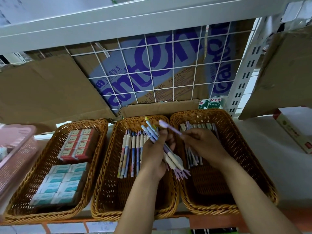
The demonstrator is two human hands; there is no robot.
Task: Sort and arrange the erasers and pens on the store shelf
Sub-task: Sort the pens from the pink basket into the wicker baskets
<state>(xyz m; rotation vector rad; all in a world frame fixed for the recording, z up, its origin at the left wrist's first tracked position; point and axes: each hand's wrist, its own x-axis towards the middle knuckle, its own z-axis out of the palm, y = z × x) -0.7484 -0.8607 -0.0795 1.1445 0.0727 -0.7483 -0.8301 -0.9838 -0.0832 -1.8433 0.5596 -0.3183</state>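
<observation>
Pens (152,131) sit bunched in curled left fingers (169,141); right fingers (187,137) pinch one purple pen (169,127).

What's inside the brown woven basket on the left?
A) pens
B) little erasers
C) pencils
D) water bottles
B: the left woven basket holds neat rows of red erasers and teal erasers, and no pens.

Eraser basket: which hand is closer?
Left. The left hand, gripping pens, is over the middle basket beside the eraser basket; the right hand, pinching a purple pen, is farther right.
</observation>
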